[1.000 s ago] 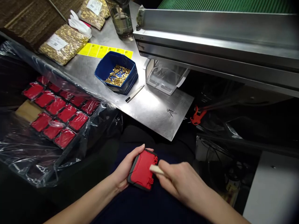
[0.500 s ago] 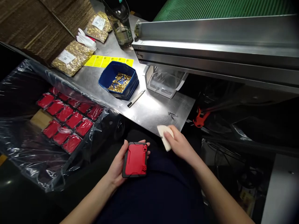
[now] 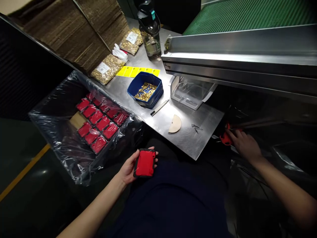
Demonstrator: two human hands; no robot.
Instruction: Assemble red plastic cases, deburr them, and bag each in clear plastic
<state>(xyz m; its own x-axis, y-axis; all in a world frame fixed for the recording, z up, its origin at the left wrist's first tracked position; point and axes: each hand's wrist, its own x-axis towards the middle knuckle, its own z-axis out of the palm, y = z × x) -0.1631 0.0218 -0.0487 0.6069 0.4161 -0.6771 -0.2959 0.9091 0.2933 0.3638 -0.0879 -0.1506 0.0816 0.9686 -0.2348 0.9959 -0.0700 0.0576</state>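
Note:
My left hand [image 3: 128, 168] holds a red and black plastic case [image 3: 145, 163] flat over my lap, red face up. My right hand [image 3: 244, 143] reaches to the right, below the steel table edge, with its fingers on a red-orange tool [image 3: 225, 138] in the dark; I cannot tell whether it grips it. A pale half-round wiping pad [image 3: 175, 124] lies by itself on the steel table [image 3: 198, 145], near a small metal tweezer-like piece [image 3: 196, 127].
A plastic-lined box [image 3: 61, 132] at my left holds rows of red cases [image 3: 99, 122]. A blue bin of brass parts [image 3: 145, 90], a pen-like tool [image 3: 159, 107], a clear tray [image 3: 190, 94], yellow labels, bagged brass parts and a bottle [image 3: 150, 31] stand on the table. A green conveyor [image 3: 247, 16] runs above right.
My right hand laid the pale pad on the table and moved right to the red-orange tool. My left hand kept the red case. The view shifted left.

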